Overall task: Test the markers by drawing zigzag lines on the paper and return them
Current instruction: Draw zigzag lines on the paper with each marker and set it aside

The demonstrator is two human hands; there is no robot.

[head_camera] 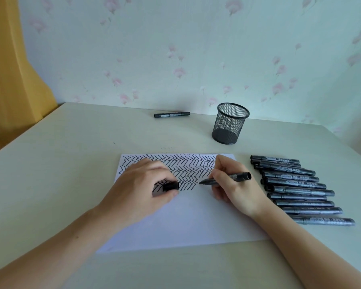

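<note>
1. While our right hand [231,184] grips the uncapped marker [227,178] in a writing hold, its tip touches the paper [188,222] at the end of a zigzag row.
2. Our left hand [142,188] rests on the paper, fingers curled round the black cap [171,186].
3. We see a row of markers [300,189] lying right of the paper.
4. Farther back on the table [61,163] stand a mesh pen holder [229,123] and a lone marker [172,114].

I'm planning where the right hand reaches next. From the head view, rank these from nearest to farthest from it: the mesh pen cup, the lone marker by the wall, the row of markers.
From the right hand:
1. Row of markers, just to its right on the table.
2. Mesh pen cup, upright beyond the paper.
3. Lone marker, far back by the wall, to the left.
</note>
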